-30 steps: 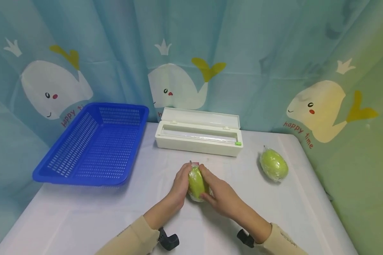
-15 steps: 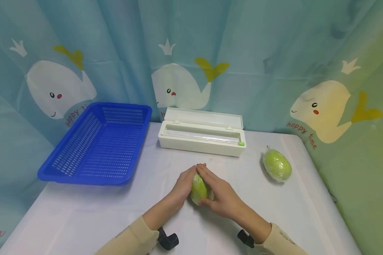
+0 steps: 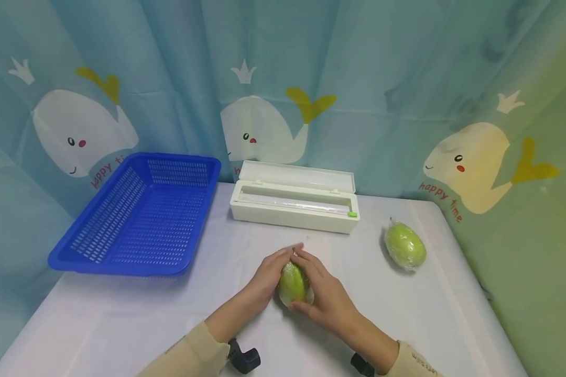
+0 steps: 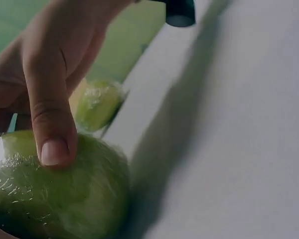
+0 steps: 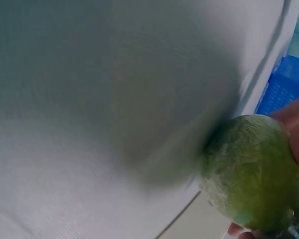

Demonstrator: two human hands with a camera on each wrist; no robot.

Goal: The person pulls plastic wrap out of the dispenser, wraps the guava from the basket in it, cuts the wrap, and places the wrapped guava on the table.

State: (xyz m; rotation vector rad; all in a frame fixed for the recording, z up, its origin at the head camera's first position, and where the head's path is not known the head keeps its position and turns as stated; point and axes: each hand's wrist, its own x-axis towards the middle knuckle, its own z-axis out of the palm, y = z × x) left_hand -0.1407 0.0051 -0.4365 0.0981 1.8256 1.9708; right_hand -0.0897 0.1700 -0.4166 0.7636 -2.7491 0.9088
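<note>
A green fruit (image 3: 292, 283) in clear cling film sits between both hands in the middle of the white table. The left hand (image 3: 267, 277) holds its left side, with fingers reaching past the stem end. From the right, the right hand (image 3: 329, 297) grips it, thumb low on the near side and fingers at the top. In the left wrist view, the right thumb presses on the wrapped fruit (image 4: 84, 194). The right wrist view shows the wrapped fruit (image 5: 251, 174) with parts of the left hand (image 5: 296, 132) around it. The far side of the fruit is hidden by the fingers.
A second film-wrapped green fruit (image 3: 405, 245) lies at the right. Behind the hands stands a white cling film box (image 3: 294, 221), lid up, with a film roll (image 3: 294, 203) inside. A blue plastic basket (image 3: 179, 264) is at the left. A whale-print curtain (image 3: 358, 104) hangs behind.
The fingers of both hands have closed together over the stem end, where they were apart a second ago. The fruit has shifted slightly toward the person.
</note>
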